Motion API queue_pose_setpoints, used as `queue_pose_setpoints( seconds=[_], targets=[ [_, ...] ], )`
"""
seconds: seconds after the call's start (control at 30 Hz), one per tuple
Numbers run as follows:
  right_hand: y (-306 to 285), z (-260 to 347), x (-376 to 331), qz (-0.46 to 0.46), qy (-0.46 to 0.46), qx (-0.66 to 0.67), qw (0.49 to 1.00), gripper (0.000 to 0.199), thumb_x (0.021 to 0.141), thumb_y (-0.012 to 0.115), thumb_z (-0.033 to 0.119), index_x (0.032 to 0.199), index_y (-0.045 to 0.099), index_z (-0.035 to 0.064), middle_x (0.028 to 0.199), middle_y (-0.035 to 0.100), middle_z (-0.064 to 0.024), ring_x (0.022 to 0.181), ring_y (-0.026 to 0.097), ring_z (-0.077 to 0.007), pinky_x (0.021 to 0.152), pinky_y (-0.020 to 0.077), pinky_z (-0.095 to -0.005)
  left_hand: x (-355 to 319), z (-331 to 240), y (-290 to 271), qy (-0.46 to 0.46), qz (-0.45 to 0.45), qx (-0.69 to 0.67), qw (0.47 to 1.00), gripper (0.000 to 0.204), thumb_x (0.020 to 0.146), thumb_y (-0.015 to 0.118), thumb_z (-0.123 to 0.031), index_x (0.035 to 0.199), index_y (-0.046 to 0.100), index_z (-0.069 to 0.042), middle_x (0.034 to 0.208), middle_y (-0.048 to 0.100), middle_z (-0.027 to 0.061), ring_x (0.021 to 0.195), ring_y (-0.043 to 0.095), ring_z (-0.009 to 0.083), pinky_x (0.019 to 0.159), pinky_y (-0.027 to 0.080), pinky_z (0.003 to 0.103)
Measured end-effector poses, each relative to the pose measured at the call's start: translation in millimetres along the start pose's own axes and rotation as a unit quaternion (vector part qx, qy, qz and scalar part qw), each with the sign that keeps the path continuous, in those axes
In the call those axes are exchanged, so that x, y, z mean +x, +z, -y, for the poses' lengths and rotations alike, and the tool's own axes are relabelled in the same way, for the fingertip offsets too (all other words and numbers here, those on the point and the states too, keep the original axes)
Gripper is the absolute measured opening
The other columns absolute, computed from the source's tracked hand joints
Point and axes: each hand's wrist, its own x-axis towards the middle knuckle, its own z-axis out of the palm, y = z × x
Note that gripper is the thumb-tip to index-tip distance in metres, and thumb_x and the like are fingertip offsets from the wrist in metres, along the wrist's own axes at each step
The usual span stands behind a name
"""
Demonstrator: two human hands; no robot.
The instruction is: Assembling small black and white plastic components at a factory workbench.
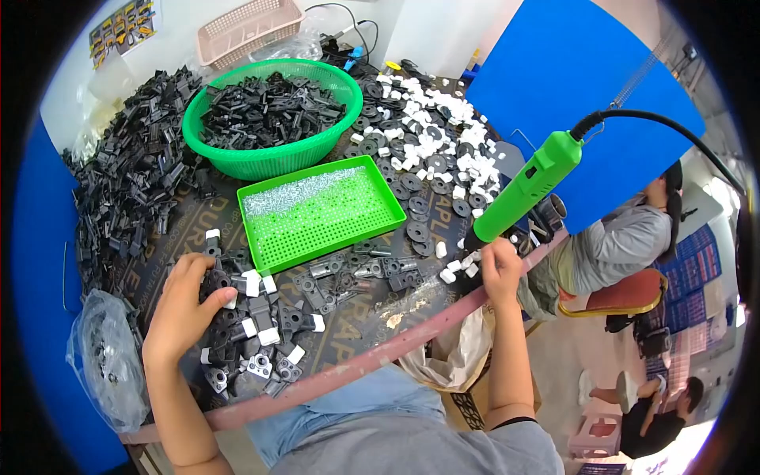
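Clearly, the green tray (348, 218) sits mid-table, small silvery screws (297, 192) spread over its far part and its perforated floor showing nearer the wearer. Off the tray's near left corner, the left hand (186, 305) reaches over a loose cluster of white-capped black parts (267, 309), its thumb and fingers bent around a black piece (215, 281) there. To the right of the tray, at the table's edge, the right hand (501, 273) is folded into a fist (whether anything is tucked inside, I cannot tell). It lies just beside the lower end of a green power driver (532, 186), which hangs tilted from a coiled spring to the tray's right, and near a few white pieces (459, 192).

Behind the tray, a round green basket (265, 165) holds a heap of black parts; to the tray's left, a larger pile of black parts (131, 190) spreads outward. Right of the tray, black discs (418, 232) lie mixed with more white pieces. A clear plastic bag (111, 360) rests at the table's edge, well left of the tray and nearer the wearer.
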Motion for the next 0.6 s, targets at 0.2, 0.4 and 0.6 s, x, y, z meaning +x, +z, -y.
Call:
queue_pose_setpoints(
  seconds=[0.2, 0.4, 0.6],
  targets=[
    [17, 13, -3, -0.077, 0.044, -0.149, 0.985, 0.02, 0.088, 0.056, 0.013, 0.104, 0.061, 0.0019, 0.102, 0.063, -0.0137, 0.098, 0.056, -0.0301, 0.087, 0.042, -0.0382, -1, 3, -1, 0.04, -0.037, 0.017, 0.998, 0.043, 0.078, 0.069, -0.022, 0.111, 0.053, 0.001, 0.114, 0.053, 0.016, 0.109, 0.05, 0.0338, 0.094, 0.039, 0.038],
    [16, 41, -9, -0.079, 0.057, 0.002, 0.995, 0.02, 0.086, 0.058, 0.011, 0.104, 0.062, 0.0028, 0.102, 0.062, -0.0128, 0.102, 0.053, -0.0298, 0.088, 0.0412, -0.0364, -2, 3, -2, 0.021, -0.031, 0.014, 0.999, 0.045, 0.078, 0.068, -0.022, 0.113, 0.051, 0.0, 0.113, 0.054, 0.016, 0.11, 0.049, 0.0348, 0.095, 0.039, 0.038],
    [26, 80, 4, 0.072, -0.055, -0.142, 0.986, 0.041, 0.078, 0.066, 0.017, 0.116, 0.056, 0.006, 0.121, 0.053, -0.0134, 0.114, 0.046, -0.0331, 0.099, 0.032, -0.0421, -9, -9, -4, 0.047, -0.078, 0.028, 0.995, 0.044, 0.077, 0.069, -0.02, 0.112, 0.051, 0.0, 0.114, 0.053, 0.0158, 0.11, 0.049, 0.0349, 0.094, 0.039, 0.038]
  ],
)
